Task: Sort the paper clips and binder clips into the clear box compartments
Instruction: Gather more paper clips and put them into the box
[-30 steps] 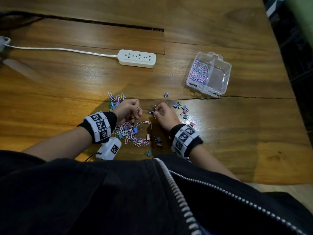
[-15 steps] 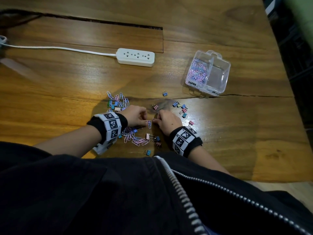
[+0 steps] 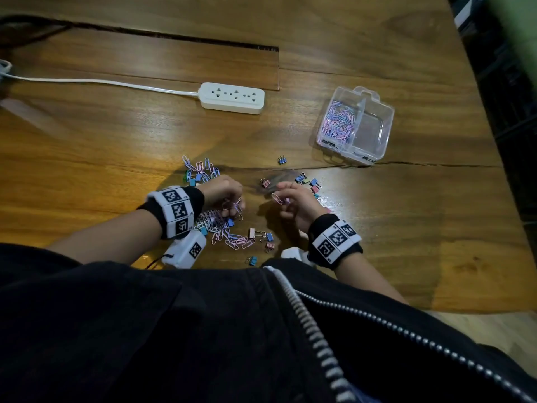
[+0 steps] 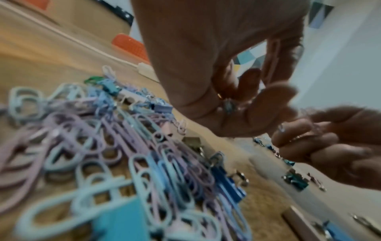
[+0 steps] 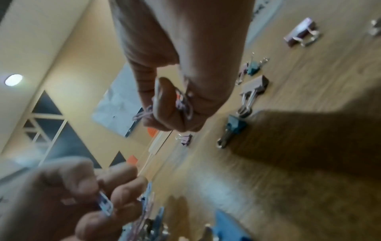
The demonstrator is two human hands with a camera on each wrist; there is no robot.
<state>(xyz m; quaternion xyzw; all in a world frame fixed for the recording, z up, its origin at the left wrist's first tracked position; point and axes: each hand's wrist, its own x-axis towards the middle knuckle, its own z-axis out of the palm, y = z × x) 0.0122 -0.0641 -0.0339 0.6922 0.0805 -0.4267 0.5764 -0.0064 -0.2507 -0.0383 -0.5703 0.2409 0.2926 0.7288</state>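
A pink paper clip (image 3: pixel 277 198) is pinched in the right hand (image 3: pixel 299 205), its long axis slanting toward the clear box (image 3: pixel 356 125). Paper clips (image 3: pixel 234 205) are gripped in the curled left hand (image 3: pixel 223 193), nearer the power strip (image 3: pixel 232 97).

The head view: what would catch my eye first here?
Pastel paper clips and binder clips lie scattered on the wooden table, with the left hand and the right hand both pinching paper clips. Farther right, the clear box holds paper clips in its left compartment; its right one looks empty.
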